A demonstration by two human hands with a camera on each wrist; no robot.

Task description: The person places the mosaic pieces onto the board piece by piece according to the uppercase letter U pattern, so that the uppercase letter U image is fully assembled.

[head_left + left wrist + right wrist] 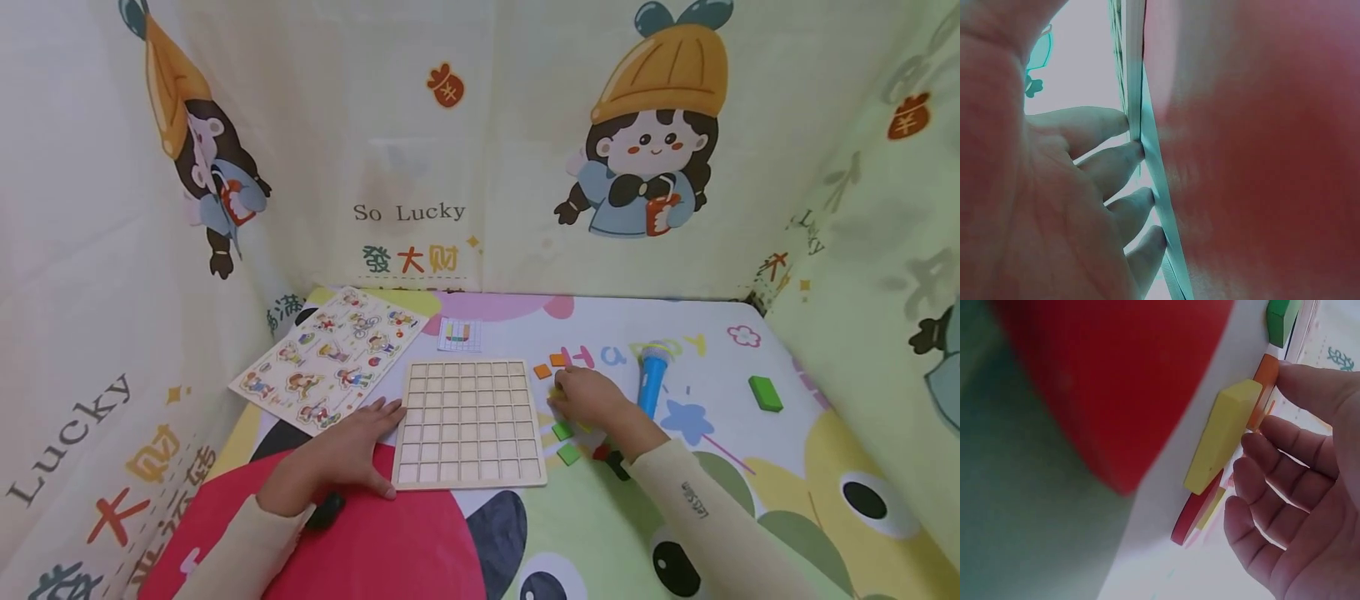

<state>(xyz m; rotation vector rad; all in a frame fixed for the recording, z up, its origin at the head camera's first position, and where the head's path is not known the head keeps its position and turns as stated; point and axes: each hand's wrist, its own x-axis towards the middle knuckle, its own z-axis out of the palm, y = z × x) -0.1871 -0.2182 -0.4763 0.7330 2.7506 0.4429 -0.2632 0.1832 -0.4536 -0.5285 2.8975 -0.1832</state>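
Left grip (345, 450) spread against board (468, 425); right grip (592, 402) beside orange tile (1264, 385), hold unclear: likely picking, next needing firm pinch.

A blue thing, perhaps a toy microphone (652, 382), is lying on the bench (716, 375); a sheet of cartoon figures (318, 372) is resting back left; printed fabric (517, 167) is hanging behind and at both sides.
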